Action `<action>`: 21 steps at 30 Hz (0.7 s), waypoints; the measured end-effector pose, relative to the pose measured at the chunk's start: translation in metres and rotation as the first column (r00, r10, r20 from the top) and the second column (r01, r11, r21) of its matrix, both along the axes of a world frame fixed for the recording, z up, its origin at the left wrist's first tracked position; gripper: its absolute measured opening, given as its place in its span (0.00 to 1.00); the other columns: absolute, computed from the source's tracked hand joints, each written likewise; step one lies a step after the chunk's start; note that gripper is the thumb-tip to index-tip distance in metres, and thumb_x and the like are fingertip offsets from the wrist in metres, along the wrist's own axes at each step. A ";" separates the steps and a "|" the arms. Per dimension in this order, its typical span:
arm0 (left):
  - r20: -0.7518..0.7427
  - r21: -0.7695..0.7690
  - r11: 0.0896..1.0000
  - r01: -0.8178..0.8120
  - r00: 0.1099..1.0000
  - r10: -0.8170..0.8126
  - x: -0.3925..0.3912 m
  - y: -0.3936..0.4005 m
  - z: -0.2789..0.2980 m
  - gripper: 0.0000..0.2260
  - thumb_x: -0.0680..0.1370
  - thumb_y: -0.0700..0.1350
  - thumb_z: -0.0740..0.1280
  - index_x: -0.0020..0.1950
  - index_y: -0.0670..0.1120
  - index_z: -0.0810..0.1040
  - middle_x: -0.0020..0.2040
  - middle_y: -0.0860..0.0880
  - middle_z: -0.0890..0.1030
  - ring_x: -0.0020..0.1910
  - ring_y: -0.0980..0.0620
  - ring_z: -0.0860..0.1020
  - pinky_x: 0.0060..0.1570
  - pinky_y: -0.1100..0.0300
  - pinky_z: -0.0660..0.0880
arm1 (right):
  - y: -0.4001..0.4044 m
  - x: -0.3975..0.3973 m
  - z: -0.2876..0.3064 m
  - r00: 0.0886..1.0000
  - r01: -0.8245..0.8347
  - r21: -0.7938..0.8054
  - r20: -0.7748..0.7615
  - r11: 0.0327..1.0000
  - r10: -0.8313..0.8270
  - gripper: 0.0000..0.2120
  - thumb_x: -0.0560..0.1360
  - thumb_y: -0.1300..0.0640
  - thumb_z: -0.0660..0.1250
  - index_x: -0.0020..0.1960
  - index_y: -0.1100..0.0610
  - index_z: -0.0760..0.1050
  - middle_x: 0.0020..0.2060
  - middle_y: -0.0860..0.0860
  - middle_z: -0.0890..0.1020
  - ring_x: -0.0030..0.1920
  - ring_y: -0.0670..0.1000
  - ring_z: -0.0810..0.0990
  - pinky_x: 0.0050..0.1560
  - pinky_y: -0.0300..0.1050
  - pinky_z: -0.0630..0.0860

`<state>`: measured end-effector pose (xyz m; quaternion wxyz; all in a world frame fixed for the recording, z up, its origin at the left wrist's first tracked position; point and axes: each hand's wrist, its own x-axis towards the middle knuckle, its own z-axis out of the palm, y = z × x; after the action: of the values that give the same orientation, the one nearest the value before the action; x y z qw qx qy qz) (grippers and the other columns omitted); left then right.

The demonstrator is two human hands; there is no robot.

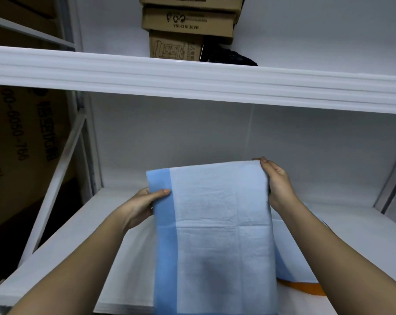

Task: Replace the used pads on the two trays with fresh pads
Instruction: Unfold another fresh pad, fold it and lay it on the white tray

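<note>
White shelf unit (192,78); lower shelf (62,246) bears a flat white stack (133,264). Blue pad (217,235) held upright above it, partly folded, likely being opened out. Left hand (142,205) and right hand (276,180) each pinch an upper edge. Box (188,22) above reads "MADE IN CHINA".

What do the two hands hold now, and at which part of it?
Both hold one blue pad. The left hand pinches its darker left border; the right hand grips its upper right edge.
</note>
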<state>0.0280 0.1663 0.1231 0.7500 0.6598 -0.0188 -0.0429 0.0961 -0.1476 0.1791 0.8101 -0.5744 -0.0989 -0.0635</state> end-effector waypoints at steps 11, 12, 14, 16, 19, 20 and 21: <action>0.067 -0.030 0.953 -0.300 0.951 0.302 0.010 -0.019 0.023 0.09 0.75 0.45 0.71 0.53 0.45 0.81 0.46 0.48 0.85 0.42 0.50 0.84 0.43 0.58 0.78 | -0.035 0.004 -0.039 0.929 -0.362 -0.394 -0.229 0.845 0.292 0.21 0.71 0.51 0.73 0.62 0.55 0.73 0.55 0.51 0.83 0.55 0.52 0.82 0.53 0.45 0.79; 0.065 -0.004 0.954 -0.299 0.952 0.299 0.009 -0.019 0.023 0.09 0.74 0.45 0.71 0.53 0.45 0.81 0.45 0.47 0.85 0.41 0.50 0.84 0.42 0.58 0.78 | -0.037 0.002 -0.050 0.912 -0.404 -0.482 -0.278 0.777 0.301 0.17 0.73 0.55 0.72 0.60 0.56 0.75 0.53 0.51 0.84 0.54 0.52 0.82 0.51 0.42 0.79; 0.061 0.053 0.954 -0.295 0.954 0.292 0.008 -0.015 0.022 0.08 0.74 0.45 0.71 0.52 0.45 0.81 0.45 0.47 0.85 0.40 0.50 0.84 0.42 0.57 0.78 | -0.038 0.000 -0.064 0.930 -0.362 -0.587 -0.276 0.724 0.242 0.12 0.75 0.57 0.69 0.57 0.58 0.78 0.49 0.50 0.85 0.50 0.50 0.83 0.48 0.40 0.80; 0.066 0.075 0.950 -0.304 0.952 0.300 0.008 -0.011 0.020 0.09 0.74 0.46 0.72 0.52 0.45 0.80 0.46 0.47 0.85 0.42 0.49 0.83 0.44 0.56 0.78 | -0.039 0.003 -0.066 0.963 -0.261 -0.576 -0.206 0.775 0.171 0.12 0.76 0.56 0.67 0.57 0.61 0.79 0.49 0.54 0.85 0.49 0.52 0.83 0.53 0.45 0.79; 0.079 0.033 0.943 -0.332 0.941 0.329 0.008 -0.010 0.023 0.10 0.74 0.47 0.72 0.53 0.45 0.80 0.47 0.47 0.85 0.45 0.48 0.83 0.44 0.55 0.78 | -0.040 0.002 -0.065 0.979 -0.192 -0.403 -0.148 0.895 0.143 0.15 0.77 0.54 0.65 0.57 0.64 0.77 0.54 0.63 0.81 0.50 0.56 0.80 0.58 0.50 0.76; 0.081 0.013 0.940 -0.342 0.937 0.340 0.009 -0.011 0.026 0.10 0.74 0.47 0.72 0.53 0.45 0.80 0.46 0.47 0.85 0.45 0.48 0.83 0.44 0.56 0.78 | -0.039 0.000 -0.067 0.971 -0.221 -0.335 -0.159 0.916 0.177 0.16 0.77 0.53 0.65 0.58 0.64 0.77 0.54 0.61 0.81 0.51 0.56 0.79 0.59 0.49 0.75; 0.080 -0.001 0.936 -0.353 0.933 0.352 0.010 -0.012 0.028 0.09 0.74 0.47 0.72 0.52 0.45 0.81 0.46 0.47 0.85 0.44 0.48 0.83 0.44 0.56 0.78 | -0.036 -0.004 -0.071 0.959 -0.268 -0.315 -0.179 0.910 0.220 0.16 0.76 0.53 0.66 0.59 0.62 0.76 0.54 0.57 0.82 0.52 0.55 0.79 0.59 0.49 0.74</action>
<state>0.0377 0.1543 0.1513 0.7397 0.6587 0.0704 0.1181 0.0920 -0.1835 0.1083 0.7065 -0.6903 -0.1228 0.0965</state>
